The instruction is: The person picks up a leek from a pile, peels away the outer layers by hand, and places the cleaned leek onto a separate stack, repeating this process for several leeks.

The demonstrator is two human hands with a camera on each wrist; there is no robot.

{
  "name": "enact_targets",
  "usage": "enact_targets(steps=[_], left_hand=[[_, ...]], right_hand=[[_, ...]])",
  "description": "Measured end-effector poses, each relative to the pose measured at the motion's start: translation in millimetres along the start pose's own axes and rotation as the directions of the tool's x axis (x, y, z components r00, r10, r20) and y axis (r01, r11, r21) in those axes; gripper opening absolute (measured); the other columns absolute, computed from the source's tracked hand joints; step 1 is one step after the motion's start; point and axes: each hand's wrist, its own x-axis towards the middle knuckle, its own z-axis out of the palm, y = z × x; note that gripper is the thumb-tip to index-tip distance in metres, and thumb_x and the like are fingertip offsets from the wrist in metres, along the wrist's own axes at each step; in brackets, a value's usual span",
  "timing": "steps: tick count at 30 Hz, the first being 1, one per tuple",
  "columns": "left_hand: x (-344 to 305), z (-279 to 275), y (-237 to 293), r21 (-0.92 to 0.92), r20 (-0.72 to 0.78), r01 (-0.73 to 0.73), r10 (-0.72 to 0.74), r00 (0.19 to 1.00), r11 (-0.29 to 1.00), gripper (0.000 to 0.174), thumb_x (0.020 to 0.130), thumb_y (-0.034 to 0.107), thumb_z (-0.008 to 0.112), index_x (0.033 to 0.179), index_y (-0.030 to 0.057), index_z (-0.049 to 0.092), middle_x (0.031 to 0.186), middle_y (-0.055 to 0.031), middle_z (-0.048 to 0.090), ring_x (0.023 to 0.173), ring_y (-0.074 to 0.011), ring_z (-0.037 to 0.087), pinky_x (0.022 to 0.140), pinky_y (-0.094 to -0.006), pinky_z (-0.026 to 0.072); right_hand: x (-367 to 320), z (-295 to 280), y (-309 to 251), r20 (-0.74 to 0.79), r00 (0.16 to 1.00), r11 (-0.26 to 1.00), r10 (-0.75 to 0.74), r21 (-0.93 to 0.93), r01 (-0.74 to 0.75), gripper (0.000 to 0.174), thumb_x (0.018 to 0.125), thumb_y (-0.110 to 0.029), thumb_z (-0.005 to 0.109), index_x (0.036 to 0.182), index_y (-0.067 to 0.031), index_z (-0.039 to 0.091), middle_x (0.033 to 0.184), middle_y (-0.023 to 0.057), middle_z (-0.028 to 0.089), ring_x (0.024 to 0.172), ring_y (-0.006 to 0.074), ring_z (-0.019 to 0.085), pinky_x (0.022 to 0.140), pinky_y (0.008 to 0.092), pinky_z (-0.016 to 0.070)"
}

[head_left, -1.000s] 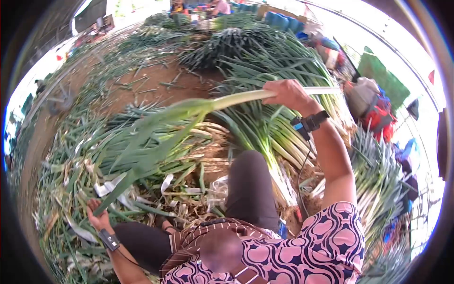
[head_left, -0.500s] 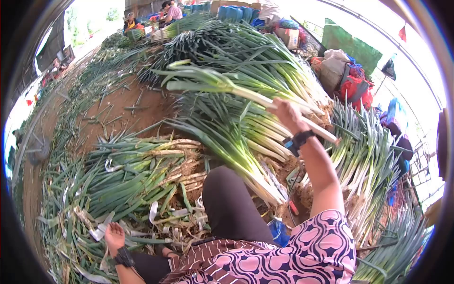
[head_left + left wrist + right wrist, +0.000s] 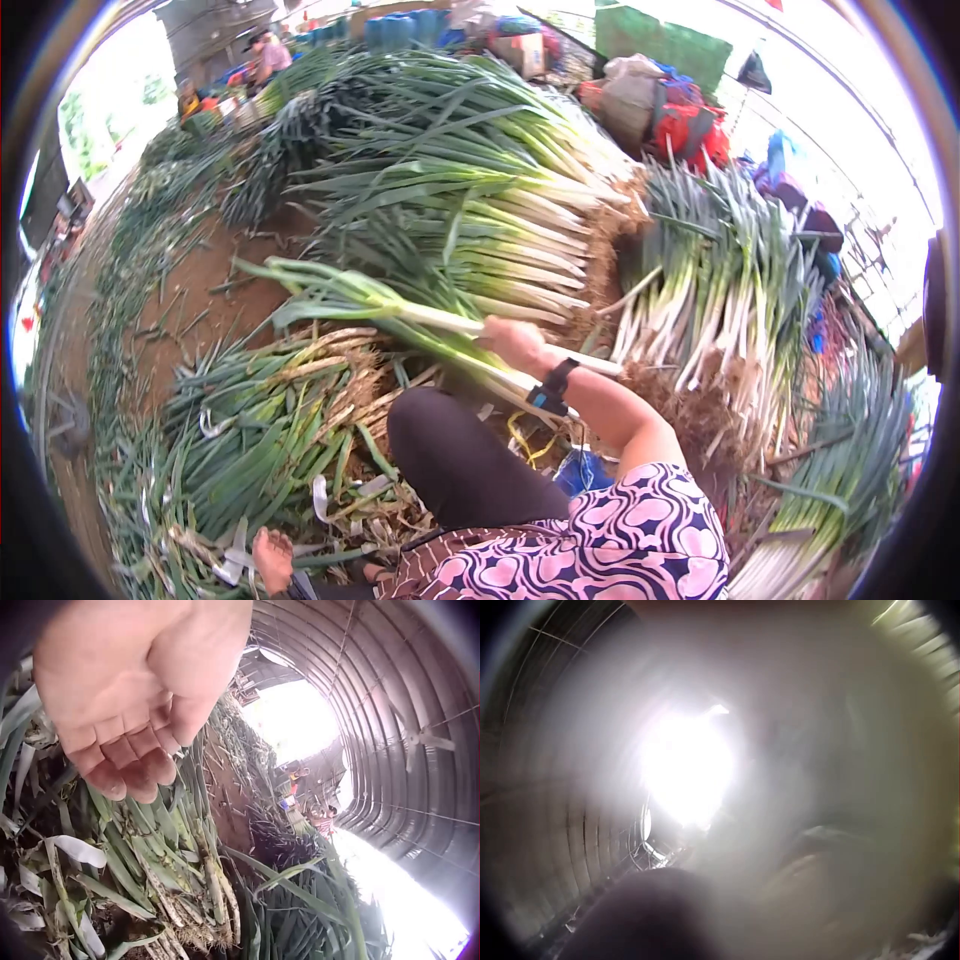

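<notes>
In the head view the right hand (image 3: 518, 345) grips a long leek (image 3: 430, 315) by its white stalk; the leaves point left and the white end sticks out to the right past the wrist. Beneath it lie other leeks with white stalks. The left hand (image 3: 272, 560) is held palm up at the lower left, over loose leaves, with nothing in it. In the left wrist view that hand (image 3: 139, 697) has relaxed, slightly bent fingers above a pile of leeks (image 3: 157, 855). The right wrist view is blurred by glare.
A large leek heap (image 3: 430, 130) fills the middle back. More leeks (image 3: 710, 290) stand to the right, and a rooted pile (image 3: 250, 410) lies left of the knee. Red and grey sacks (image 3: 690, 125) are at the back right. Two people (image 3: 324, 820) sit far off.
The right hand has brought the leek down and toward the body, over the leeks beside the knee. The left hand has let go of the leaves and drawn back. The head view has turned right.
</notes>
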Motion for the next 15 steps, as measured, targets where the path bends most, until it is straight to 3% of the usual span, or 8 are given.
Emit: enact_targets(steps=[3, 6, 15], left_hand=[[3.8, 1.9, -0.4, 0.084, 0.035, -0.007, 0.004, 0.999, 0.996, 0.012, 0.088, 0.028, 0.056, 0.096, 0.0196, 0.054, 0.081, 0.0021, 0.059, 0.071, -0.0173, 0.058, 0.062, -0.0336, 0.0478], [2.0, 12.9, -0.1, 0.132, 0.023, -0.009, 0.006, 1.0, 0.991, 0.014, 0.088, 0.028, 0.057, 0.098, 0.0192, 0.053, 0.08, 0.001, 0.059, 0.071, -0.0184, 0.058, 0.06, -0.0343, 0.0479], [-4.9, 32.2, -2.9, 0.255, 0.007, -0.029, 0.028, 1.0, 0.967, 0.016, 0.089, 0.025, 0.054, 0.102, 0.0161, 0.051, 0.079, -0.0043, 0.058, 0.066, -0.0204, 0.058, 0.057, -0.0344, 0.0476]], right_hand=[[-11.7, -6.0, -23.7, 0.064, 0.998, 0.997, -0.029, 0.075, 0.024, 0.033, 0.084, -0.036, 0.059, 0.082, -0.0047, 0.05, 0.065, 0.0171, 0.058, 0.06, 0.037, 0.059, 0.053, 0.045, 0.0453], [-17.9, -3.8, -32.6, 0.054, 0.995, 0.989, -0.089, 0.119, 0.082, 0.034, 0.084, -0.035, 0.061, 0.083, -0.0022, 0.049, 0.069, 0.0205, 0.059, 0.066, 0.0395, 0.059, 0.058, 0.0467, 0.0454], [-11.7, -24.9, -33.3, -0.044, 0.982, 0.966, -0.181, 0.179, 0.186, 0.033, 0.086, -0.033, 0.058, 0.082, -0.002, 0.047, 0.066, 0.0206, 0.057, 0.064, 0.0411, 0.057, 0.056, 0.0471, 0.0443]])
